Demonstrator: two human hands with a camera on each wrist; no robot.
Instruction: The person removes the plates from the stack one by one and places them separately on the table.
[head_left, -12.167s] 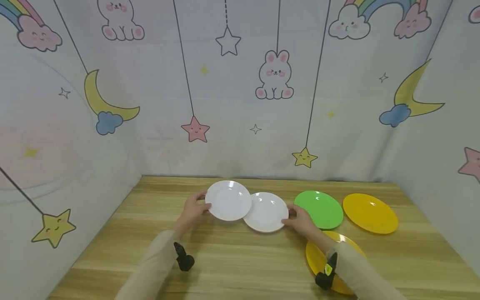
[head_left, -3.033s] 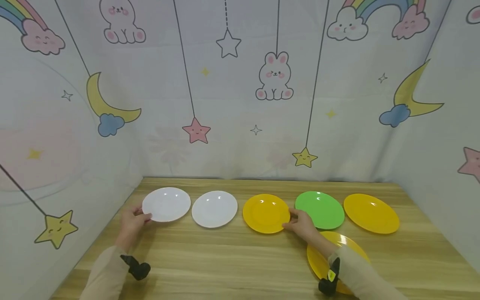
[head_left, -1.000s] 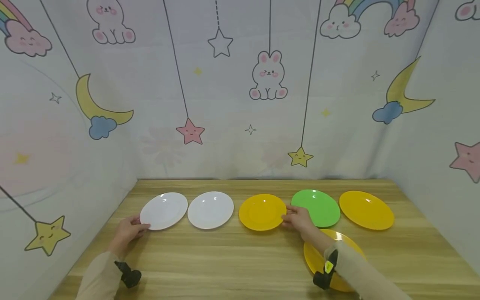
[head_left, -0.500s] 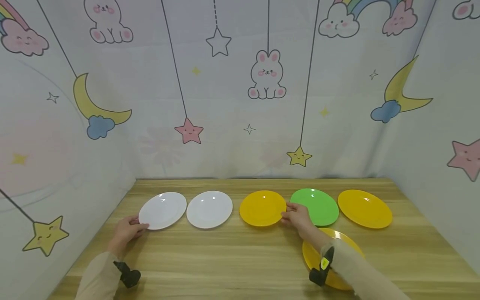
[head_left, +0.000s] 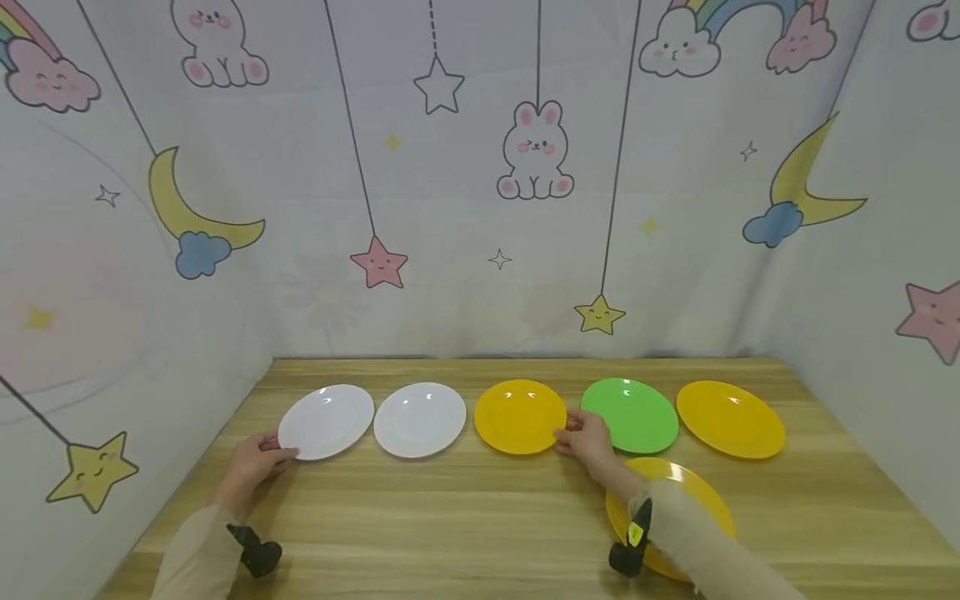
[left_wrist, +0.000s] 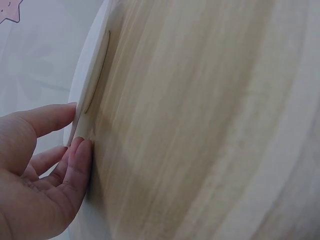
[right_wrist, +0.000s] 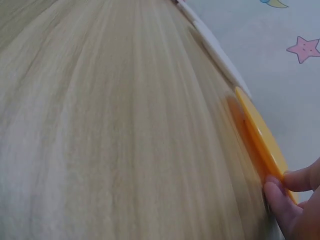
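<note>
My left hand [head_left: 253, 467] pinches the near left rim of the leftmost white plate [head_left: 327, 422]; the left wrist view shows the thumb over the rim and fingers under it, close to the tabletop. A second white plate [head_left: 420, 420] lies just to its right. With thumb and fingers my right hand [head_left: 588, 442] grips the right rim of a yellow plate [head_left: 520, 417], which is right of the white pair. In the right wrist view this yellow plate [right_wrist: 260, 132] sits at or just above the wood; I cannot tell which.
A green plate [head_left: 630, 415] lies right of the right hand, with another yellow plate [head_left: 731, 419] beyond it. A further yellow plate [head_left: 705, 500] is partly hidden under the right forearm. The wooden table [head_left: 420, 533] ends at a printed cloth backdrop [head_left: 450, 317].
Both white plates have gone from the middle to the left, and a yellow plate has come into the row. Lately the right hand has shifted it slightly back and left; the left hand stays put.
</note>
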